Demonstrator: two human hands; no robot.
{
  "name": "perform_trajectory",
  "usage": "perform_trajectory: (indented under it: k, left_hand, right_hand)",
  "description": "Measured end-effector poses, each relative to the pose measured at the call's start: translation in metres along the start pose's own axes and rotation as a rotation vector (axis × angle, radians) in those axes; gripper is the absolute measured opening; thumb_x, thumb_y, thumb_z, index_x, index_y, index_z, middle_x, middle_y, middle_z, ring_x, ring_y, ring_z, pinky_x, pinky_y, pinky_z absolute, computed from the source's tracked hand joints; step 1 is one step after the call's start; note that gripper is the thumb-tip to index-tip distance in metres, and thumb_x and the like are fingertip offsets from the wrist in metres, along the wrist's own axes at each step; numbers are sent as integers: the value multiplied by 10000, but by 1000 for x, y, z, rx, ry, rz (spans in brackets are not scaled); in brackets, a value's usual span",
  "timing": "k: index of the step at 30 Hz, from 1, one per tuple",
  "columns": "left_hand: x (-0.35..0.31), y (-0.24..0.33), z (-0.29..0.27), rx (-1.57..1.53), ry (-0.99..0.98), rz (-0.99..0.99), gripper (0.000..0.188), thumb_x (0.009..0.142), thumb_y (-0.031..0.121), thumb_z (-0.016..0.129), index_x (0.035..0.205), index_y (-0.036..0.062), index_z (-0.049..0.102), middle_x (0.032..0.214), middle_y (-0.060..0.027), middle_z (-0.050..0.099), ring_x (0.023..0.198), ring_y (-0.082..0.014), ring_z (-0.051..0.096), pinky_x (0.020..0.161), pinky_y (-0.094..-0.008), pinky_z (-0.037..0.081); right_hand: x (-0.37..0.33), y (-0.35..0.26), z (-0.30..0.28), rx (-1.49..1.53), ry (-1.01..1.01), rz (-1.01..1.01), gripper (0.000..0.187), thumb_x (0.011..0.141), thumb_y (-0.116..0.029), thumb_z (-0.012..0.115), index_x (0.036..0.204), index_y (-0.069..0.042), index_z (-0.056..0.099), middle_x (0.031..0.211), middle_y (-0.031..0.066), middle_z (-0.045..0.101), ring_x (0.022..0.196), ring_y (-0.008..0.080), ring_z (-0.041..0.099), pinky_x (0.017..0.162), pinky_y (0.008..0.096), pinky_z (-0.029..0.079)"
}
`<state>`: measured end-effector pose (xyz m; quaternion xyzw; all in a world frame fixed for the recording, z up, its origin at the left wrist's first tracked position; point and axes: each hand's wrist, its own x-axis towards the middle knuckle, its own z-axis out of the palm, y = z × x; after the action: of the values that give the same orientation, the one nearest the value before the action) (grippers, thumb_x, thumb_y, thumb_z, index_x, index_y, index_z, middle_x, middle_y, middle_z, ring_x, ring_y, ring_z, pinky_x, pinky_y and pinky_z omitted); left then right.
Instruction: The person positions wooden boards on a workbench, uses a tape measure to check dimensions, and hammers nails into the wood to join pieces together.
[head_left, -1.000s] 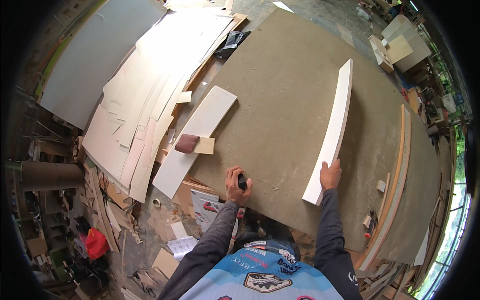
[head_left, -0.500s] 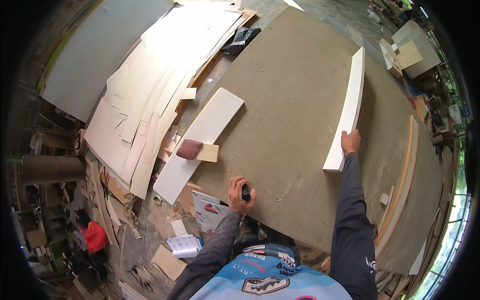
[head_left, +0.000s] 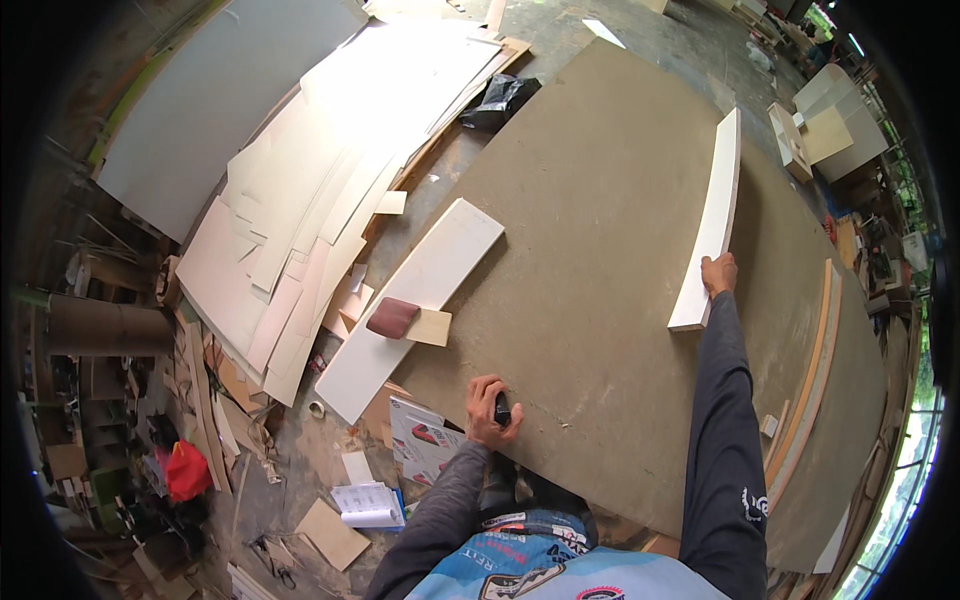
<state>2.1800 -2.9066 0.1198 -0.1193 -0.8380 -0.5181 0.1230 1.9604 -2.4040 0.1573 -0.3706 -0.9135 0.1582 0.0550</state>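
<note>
My right hand (head_left: 718, 272) grips the near part of a long white board (head_left: 712, 215), which stands out from the right half of the worktable (head_left: 580, 200). Its fingers wrap over the board's edge. By the table's near edge, my left hand (head_left: 490, 412) is closed around a small black object (head_left: 502, 408); most of it is hidden, so its kind cannot be made out. To the left, a second white board (head_left: 440, 255) lies across the table's edge. On it rest a dark red pad (head_left: 393, 318) and a small square of pale wood (head_left: 430, 327).
Stacked white sheets (head_left: 330, 170) fill the area left of the table, with a black plastic bag (head_left: 500, 100) beside them. Long wooden strips (head_left: 805, 375) lie along the table's right side. Papers on a clipboard (head_left: 368, 505) and wood offcuts (head_left: 332, 535) are on the floor.
The view has shifted slightly, so most things sit a little lower and further right. My right hand keeps its grip on the white board, and my left hand still holds the black object.
</note>
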Motion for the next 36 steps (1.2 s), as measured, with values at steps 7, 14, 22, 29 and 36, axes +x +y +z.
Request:
perform_trajectory:
  k: [7,14,22,29,36]
  left_hand:
    - [-4,1,0,21,14,-7,357,689,115,716,997,17,565,1044,-185,566,1003,-382,532,895,-472,446]
    - [-6,-3,3,10,30,6,352,686,115,707,993,19,563,1039,-190,564,1005,-383,528,904,-467,440]
    - [-8,-6,6,-16,59,9,362,674,107,695,998,16,563,1022,-187,560,996,-377,526,900,-460,443]
    - [-7,-7,6,0,92,48,340,678,98,680,985,17,560,993,-183,556,958,-371,532,864,-454,450]
    - [-8,-9,8,-5,73,26,363,660,105,685,991,23,563,1007,-181,558,980,-370,528,878,-462,445]
  right_hand:
    - [-46,-6,-8,-2,-16,9,482,808,-179,593,1192,75,449,1169,366,609,1101,495,615,998,502,479]
    - [-152,14,-9,75,-19,-25,464,824,-188,610,1173,64,437,1115,372,617,1063,524,611,962,544,483]
    - [-304,30,-29,122,-60,-88,478,824,-175,633,1168,58,397,1003,384,624,972,540,620,889,581,482]
    - [-434,61,-35,136,-113,-152,609,842,-185,632,1303,94,349,947,382,623,880,553,611,808,608,464]
    - [-506,54,-60,109,-217,-67,693,863,-204,649,1354,183,350,1002,400,615,926,543,614,834,573,475]
